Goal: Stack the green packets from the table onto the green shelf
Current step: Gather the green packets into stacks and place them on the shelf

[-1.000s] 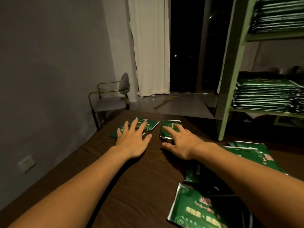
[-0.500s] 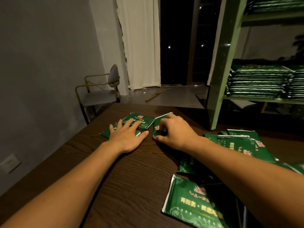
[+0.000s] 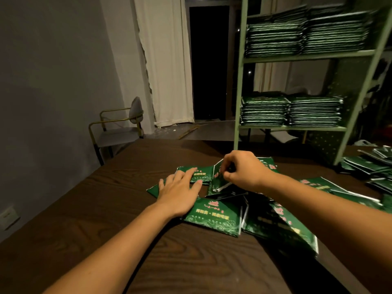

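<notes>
Green packets lie scattered on the dark wooden table (image 3: 131, 209). My left hand (image 3: 179, 193) lies flat with straight fingers on two overlapping packets (image 3: 201, 174) left of centre. My right hand (image 3: 244, 169) pinches the edge of another green packet (image 3: 219, 183), which tilts up off the table. More packets (image 3: 214, 216) lie just in front of my hands and under my right forearm. The green shelf (image 3: 307, 56) stands at the back right, with stacks of packets (image 3: 288, 112) on two levels.
A loose heap of packets (image 3: 369, 166) lies at the table's far right, by the shelf's front leg. A grey chair (image 3: 118, 132) with a brass frame stands beyond the table's left corner. White curtain and dark doorway behind.
My right hand has closed on the packet and lifted its edge, drawing it toward me. My left hand has slid the two packets nearer. The view has tilted up, showing more shelf.
</notes>
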A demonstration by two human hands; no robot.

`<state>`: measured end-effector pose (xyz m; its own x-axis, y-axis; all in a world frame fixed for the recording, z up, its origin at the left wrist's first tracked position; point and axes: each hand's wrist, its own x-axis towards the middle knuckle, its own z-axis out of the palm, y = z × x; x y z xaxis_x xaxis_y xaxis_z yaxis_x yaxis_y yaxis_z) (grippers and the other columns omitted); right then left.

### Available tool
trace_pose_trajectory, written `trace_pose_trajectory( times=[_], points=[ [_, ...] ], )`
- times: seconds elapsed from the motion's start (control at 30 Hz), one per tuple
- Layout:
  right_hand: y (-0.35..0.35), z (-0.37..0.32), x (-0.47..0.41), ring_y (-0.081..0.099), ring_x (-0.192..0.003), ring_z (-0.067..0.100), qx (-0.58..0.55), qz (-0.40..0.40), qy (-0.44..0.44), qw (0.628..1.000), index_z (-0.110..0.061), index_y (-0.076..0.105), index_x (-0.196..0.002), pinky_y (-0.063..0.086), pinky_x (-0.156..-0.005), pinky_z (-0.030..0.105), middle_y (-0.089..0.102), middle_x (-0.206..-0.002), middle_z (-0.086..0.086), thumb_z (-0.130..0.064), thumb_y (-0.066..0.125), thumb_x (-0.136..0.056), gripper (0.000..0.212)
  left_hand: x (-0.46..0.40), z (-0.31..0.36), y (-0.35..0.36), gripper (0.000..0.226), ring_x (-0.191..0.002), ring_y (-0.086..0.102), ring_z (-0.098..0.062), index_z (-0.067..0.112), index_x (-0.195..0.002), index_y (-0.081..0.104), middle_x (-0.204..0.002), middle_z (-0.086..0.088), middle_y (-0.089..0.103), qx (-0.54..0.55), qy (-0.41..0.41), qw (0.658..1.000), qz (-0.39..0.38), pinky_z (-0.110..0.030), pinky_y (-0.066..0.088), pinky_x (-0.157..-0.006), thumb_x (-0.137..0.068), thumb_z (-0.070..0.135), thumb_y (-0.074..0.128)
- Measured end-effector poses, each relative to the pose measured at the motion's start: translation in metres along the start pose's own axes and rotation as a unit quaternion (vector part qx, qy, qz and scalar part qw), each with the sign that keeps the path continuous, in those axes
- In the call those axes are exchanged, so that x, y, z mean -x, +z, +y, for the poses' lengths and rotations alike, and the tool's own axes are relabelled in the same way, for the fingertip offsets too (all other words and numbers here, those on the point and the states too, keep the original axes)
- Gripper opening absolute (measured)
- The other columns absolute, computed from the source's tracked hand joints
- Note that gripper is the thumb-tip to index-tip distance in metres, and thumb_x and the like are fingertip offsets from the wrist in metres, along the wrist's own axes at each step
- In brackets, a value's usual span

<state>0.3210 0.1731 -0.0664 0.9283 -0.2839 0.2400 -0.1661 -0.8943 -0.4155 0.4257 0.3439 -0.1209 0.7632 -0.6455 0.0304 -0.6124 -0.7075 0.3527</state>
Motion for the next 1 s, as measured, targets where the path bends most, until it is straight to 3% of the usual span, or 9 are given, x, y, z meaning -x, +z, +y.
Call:
trace_pose_trajectory(
  times=[0.3,0.43,0.53,0.63,0.77,0.83,0.93,1.0],
  points=[
    [-0.050,0.033,0.059,0.057,-0.083,0.006,-0.009,0.025,0.022,0.999,-0.022,0.070,-0.080,0.038,-0.064,0.011,0.063,-0.090,-0.007,-0.013,0.075,-0.083,0.011,0.040,0.053,0.027,0.065,-0.142,0.022,-0.024,0.033,-0.156,0.027,-0.150,0.007,0.030,-0.042,0.062,0.997,0.015,-0.047,0.014,-0.122,-0.099,0.064,0.031],
    [-0.057,0.055,0.075,0.057,-0.086,0.011,-0.028,0.061,0.050,0.997,-0.023,0.069,-0.081,0.038,-0.062,0.012,0.061,-0.093,-0.008,-0.018,0.080,-0.080,0.012,0.040,0.074,0.034,0.056,-0.133,0.028,-0.022,0.033,-0.148,0.037,-0.139,0.005,0.036,-0.026,0.082,0.995,0.045,-0.039,0.023,-0.116,-0.100,0.062,0.033],
    [-0.057,0.072,0.088,0.057,-0.089,0.014,-0.047,0.086,0.066,0.993,-0.023,0.067,-0.101,0.042,-0.074,0.023,0.056,-0.106,-0.003,-0.024,0.084,-0.078,0.029,0.037,0.091,0.043,0.045,-0.131,0.031,-0.021,0.029,-0.135,0.046,-0.136,0.004,0.036,0.000,0.084,0.994,0.073,-0.037,0.027,-0.113,-0.103,0.057,0.031],
    [-0.056,0.085,0.098,0.055,-0.098,0.013,-0.080,0.108,0.083,0.987,-0.023,0.059,-0.122,0.044,-0.081,0.027,0.055,-0.120,0.000,-0.026,0.085,-0.077,0.052,0.029,0.102,0.047,0.035,-0.136,0.030,-0.023,0.024,-0.115,0.052,-0.142,0.001,0.036,0.021,0.101,0.990,0.092,-0.038,0.024,-0.115,-0.106,0.049,0.028],
    [-0.051,0.102,0.105,0.062,-0.101,0.017,-0.120,0.149,0.105,0.976,-0.027,0.056,-0.124,0.053,-0.090,0.035,0.061,-0.120,-0.002,-0.029,0.085,-0.076,0.056,0.013,0.123,0.049,0.039,-0.144,0.028,-0.022,0.019,-0.105,0.055,-0.154,-0.004,0.036,0.022,0.094,0.994,0.048,-0.045,0.013,-0.123,-0.108,0.042,0.023],
    [-0.047,0.107,0.107,0.062,-0.100,0.014,-0.127,0.166,0.096,0.973,-0.024,0.054,-0.126,0.052,-0.088,0.031,0.064,-0.116,-0.004,-0.029,0.083,-0.079,0.055,0.006,0.132,0.053,0.037,-0.131,0.041,-0.024,0.021,-0.090,0.047,-0.139,-0.004,0.049,0.021,0.075,0.996,0.045,-0.049,0.017,-0.122,-0.107,0.044,0.024],
    [-0.041,0.108,0.111,0.062,-0.100,0.014,-0.115,0.179,0.071,0.975,-0.023,0.051,-0.128,0.053,-0.087,0.032,0.066,-0.115,-0.004,-0.033,0.079,-0.083,0.054,0.005,0.137,0.057,0.034,-0.122,0.046,-0.028,0.016,-0.096,0.049,-0.124,-0.007,0.054,-0.011,0.070,0.994,0.078,-0.051,0.024,-0.118,-0.105,0.044,0.031],
    [-0.040,0.109,0.111,0.062,-0.099,0.015,-0.099,0.178,0.060,0.977,-0.024,0.050,-0.128,0.053,-0.087,0.035,0.066,-0.112,-0.003,-0.037,0.078,-0.084,0.054,0.006,0.137,0.058,0.030,-0.114,0.048,-0.028,0.017,-0.089,0.045,-0.114,-0.005,0.054,-0.006,0.079,0.990,0.115,-0.051,0.025,-0.117,-0.104,0.041,0.035]
  ],
)
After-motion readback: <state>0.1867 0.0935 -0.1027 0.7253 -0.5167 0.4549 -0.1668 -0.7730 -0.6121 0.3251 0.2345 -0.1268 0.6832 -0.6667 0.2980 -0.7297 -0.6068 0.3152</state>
